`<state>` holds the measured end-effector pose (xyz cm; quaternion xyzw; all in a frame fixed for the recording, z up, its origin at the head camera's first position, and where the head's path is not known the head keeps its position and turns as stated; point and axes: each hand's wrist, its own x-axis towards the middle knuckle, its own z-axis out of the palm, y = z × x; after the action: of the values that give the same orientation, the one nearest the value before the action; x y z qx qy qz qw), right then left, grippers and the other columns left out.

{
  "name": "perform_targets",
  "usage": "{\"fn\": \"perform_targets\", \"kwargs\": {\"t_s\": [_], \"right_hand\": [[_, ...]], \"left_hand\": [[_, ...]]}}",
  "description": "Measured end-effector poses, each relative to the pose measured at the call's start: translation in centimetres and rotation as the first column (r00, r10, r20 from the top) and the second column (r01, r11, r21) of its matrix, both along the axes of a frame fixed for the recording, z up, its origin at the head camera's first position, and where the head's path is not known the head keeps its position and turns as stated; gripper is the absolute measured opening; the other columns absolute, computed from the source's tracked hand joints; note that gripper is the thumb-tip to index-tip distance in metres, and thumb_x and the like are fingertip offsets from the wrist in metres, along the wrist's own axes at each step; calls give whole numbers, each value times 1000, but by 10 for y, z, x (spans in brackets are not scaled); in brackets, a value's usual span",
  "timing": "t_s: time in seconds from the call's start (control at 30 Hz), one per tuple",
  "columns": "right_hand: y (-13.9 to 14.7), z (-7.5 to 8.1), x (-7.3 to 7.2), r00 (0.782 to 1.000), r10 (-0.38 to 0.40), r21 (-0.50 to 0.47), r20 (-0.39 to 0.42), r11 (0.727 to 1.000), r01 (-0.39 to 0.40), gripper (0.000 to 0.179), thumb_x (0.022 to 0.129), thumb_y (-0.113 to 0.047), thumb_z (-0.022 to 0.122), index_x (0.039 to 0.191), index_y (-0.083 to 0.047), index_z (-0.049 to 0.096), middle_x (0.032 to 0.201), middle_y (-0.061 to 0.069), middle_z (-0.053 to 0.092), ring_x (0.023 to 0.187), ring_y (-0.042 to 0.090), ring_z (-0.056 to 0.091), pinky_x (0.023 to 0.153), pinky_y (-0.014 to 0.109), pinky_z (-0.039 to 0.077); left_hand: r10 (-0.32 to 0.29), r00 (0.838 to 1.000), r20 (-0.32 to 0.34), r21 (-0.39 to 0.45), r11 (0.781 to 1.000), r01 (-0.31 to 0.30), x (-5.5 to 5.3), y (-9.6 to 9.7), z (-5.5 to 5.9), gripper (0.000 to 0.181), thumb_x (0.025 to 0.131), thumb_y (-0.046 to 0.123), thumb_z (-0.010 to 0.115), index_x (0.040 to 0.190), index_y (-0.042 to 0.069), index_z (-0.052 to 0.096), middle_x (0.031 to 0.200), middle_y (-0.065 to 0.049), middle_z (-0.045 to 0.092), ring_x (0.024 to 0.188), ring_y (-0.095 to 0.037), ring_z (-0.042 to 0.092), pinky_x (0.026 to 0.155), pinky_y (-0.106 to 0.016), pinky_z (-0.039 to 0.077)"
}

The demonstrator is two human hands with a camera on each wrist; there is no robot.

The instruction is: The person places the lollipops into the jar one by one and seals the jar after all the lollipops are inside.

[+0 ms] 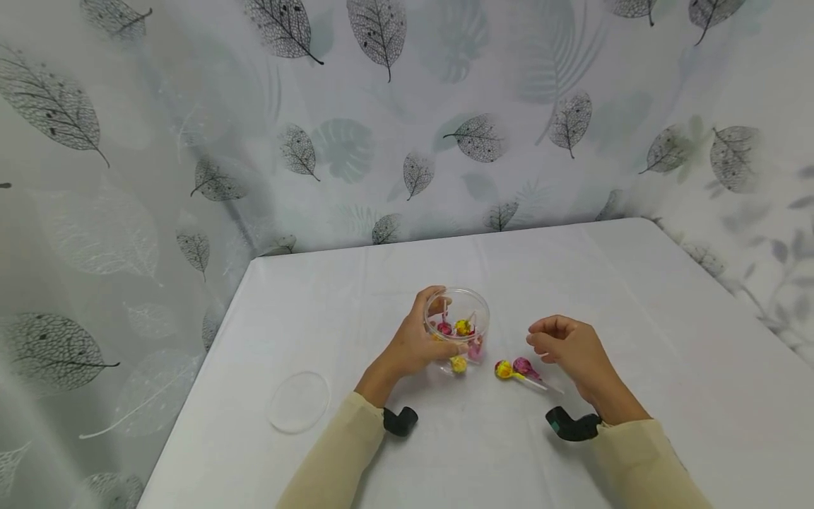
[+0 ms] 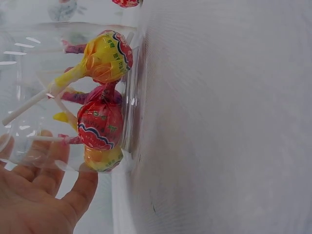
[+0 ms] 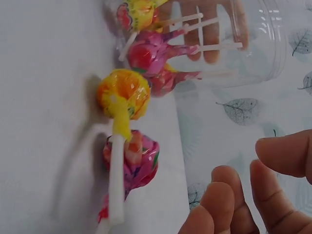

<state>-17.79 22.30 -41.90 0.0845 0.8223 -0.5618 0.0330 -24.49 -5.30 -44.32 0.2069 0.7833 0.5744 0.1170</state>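
Observation:
My left hand [image 1: 416, 339] grips a clear round plastic jar [image 1: 486, 326], fingers and thumb around its wall. Several wrapped lollipops lie inside; the left wrist view shows a yellow lollipop [image 2: 105, 57] and a red lollipop [image 2: 101, 124] against its base. The jar's top has no lid on it. To the right of the jar, a yellow lollipop [image 1: 504, 370] and a pink-purple lollipop [image 1: 524, 366] lie side by side on the table. Just beyond them, my right hand [image 1: 575, 353] hovers with loosely bent fingers [image 3: 273, 192] and nothing between them.
A clear round lid [image 1: 299, 403] lies flat on the white-covered table [image 1: 445, 459], left of my left forearm. Leaf-patterned curtains [image 1: 381, 127] hang behind the table and along its sides.

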Motion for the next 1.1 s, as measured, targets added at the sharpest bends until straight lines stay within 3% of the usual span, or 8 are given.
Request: {"fn": "perform_targets", "kwargs": {"t_s": [0.27, 0.53, 0.73, 0.93, 1.1], "right_hand": [[7, -11, 3, 995, 63, 185, 81, 980, -77, 22, 95, -18, 71, 110, -2, 73, 103, 5, 73, 98, 24, 60, 75, 31, 49], [8, -10, 9, 987, 110, 286, 120, 948, -140, 18, 92, -14, 73, 107, -4, 74, 98, 6, 71, 93, 25, 60, 73, 33, 48], [8, -11, 11, 983, 130, 373, 128, 912, -169, 14, 90, -13, 74, 101, -6, 75, 94, 5, 70, 89, 24, 59, 71, 33, 48], [9, -13, 13, 982, 156, 404, 109, 896, -187, 11, 88, -13, 75, 97, -6, 75, 88, 3, 68, 83, 22, 58, 68, 33, 47], [10, -15, 13, 982, 169, 407, 84, 894, -189, 9, 86, -9, 75, 95, -6, 75, 84, 2, 67, 79, 21, 57, 65, 33, 46]], "left_hand": [[-9, 1000, -5, 15, 1000, 9, -1, 0, -2, 103, 81, 23, 90, 161, 29, 24, 160, -5, 44, 138, -33, 52, 113, -53, 43], [-7, 1000, -10, 18, 1000, 7, 0, 0, -2, 102, 82, 23, 90, 161, 27, 25, 159, -3, 44, 143, -30, 46, 117, -52, 40], [-3, 1000, -7, 18, 1000, 3, 2, 0, 0, 100, 82, 25, 91, 159, 34, 27, 159, -2, 45, 144, -30, 46, 118, -53, 38], [2, 1000, -15, 8, 1000, -1, 2, 0, 0, 98, 82, 25, 90, 157, 37, 29, 158, 2, 46, 149, -27, 40, 119, -53, 37], [11, 1000, -13, -6, 1000, -11, 1, 1, -1, 100, 81, 27, 91, 158, 36, 27, 158, 2, 46, 142, -27, 47, 117, -53, 39]]}}
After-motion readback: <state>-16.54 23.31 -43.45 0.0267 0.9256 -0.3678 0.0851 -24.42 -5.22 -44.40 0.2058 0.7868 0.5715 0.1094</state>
